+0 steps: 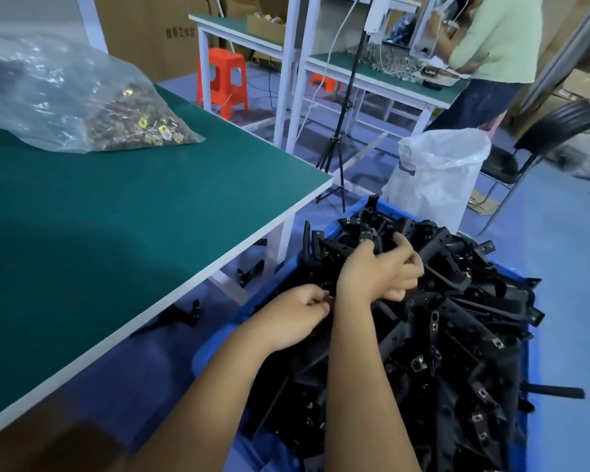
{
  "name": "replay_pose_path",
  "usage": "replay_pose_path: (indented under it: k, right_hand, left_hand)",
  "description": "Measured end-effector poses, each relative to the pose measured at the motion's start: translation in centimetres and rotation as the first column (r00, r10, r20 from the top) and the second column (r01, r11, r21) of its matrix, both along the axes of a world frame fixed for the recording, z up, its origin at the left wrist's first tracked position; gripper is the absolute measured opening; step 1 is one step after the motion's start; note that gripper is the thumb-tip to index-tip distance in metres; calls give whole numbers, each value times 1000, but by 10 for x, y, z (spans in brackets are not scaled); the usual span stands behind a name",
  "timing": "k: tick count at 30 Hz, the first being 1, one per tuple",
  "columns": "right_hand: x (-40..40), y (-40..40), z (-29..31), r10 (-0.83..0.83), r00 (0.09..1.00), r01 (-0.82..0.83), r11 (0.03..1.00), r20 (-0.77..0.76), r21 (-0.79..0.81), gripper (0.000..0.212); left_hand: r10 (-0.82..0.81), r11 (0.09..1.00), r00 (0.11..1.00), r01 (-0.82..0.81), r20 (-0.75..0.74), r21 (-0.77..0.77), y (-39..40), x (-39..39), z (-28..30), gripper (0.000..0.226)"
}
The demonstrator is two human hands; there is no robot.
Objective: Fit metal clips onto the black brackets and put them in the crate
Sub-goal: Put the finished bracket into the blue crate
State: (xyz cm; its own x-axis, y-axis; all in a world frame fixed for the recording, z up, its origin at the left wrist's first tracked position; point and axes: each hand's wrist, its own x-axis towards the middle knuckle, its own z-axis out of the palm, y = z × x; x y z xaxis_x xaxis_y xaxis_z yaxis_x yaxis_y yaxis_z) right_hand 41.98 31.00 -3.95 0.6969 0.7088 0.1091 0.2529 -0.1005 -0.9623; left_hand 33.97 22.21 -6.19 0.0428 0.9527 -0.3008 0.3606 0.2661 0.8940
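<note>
Your one crate (529,338) holds brackets (457,335) beyond counting (two more lie on the floor), and your left hand (298,310) and right hand (380,272) both curl into the heap, gripping brackets.

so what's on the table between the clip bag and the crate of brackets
In the head view, only bare green table lies between the bag of clips and the blue crate; past the table edge, loose brackets lie on the floor.
</note>
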Motion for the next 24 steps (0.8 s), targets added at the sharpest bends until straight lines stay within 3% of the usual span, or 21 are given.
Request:
replay_pose_path:
  k: [6,9,13,16,20,24]
  right_hand:
    - [-85,-7,51,367,927,-333,902,-82,274,29]
    - [-137,-20,75,619,778,-526,735,-109,428,22]
    - [-217,-54,84,854,520,-770,479,-20,422,21]
    - [-272,-87,75,962,267,-930,243,51,277,24]
    - [-334,-129,54,970,-68,-993,-87,231,74,18]
    - [-379,-156,40,900,-272,-962,-247,342,-116,23]
  left_hand:
    - [194,969,974,-172,-115,177,-7,-71,70,14]
    - [336,908,937,-295,-98,296,-28,-116,93,23]
    - [543,768,839,-477,-39,428,-70,-179,107,27]
    - [733,602,681,-642,-8,475,-105,-222,105,28]
    - [929,301,369,-808,36,507,-155,-278,92,19]
    - [997,-7,36,-832,66,555,-214,-328,76,17]
